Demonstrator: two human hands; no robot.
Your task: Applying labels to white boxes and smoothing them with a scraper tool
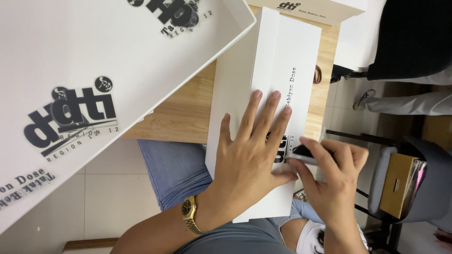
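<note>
Here a long white cardboard sheet (278, 84), folded along its length and printed with dark lettering, lies across the near edge of the tabletop (188, 110) and hangs out over the person's lap. The left hand (252, 160) lies flat on it with fingers spread wide, pressing the panel down, which seems to keep the card from sliding or springing up at the fold. The right hand (332, 176) is at the sheet's right edge, its fingers pinched narrow on a small dark strip (303, 151) that looks like a sticker or label; whether the strip is already stuck to the card cannot be told. A gold wristwatch (189, 212) sits on the left wrist.

To the left and nearer the camera, a large white box lid (94, 70) with the same kind of dark print tilts over the tabletop and fills much of the view. At the far edge of the tabletop lies another white printed card (310, 9). Below, blue jeans (172, 171) cover the lap. To the right, on the floor side, stands a chair (423, 183) holding a tan box (395, 186), and farther off another person's legs (405, 101) show.
</note>
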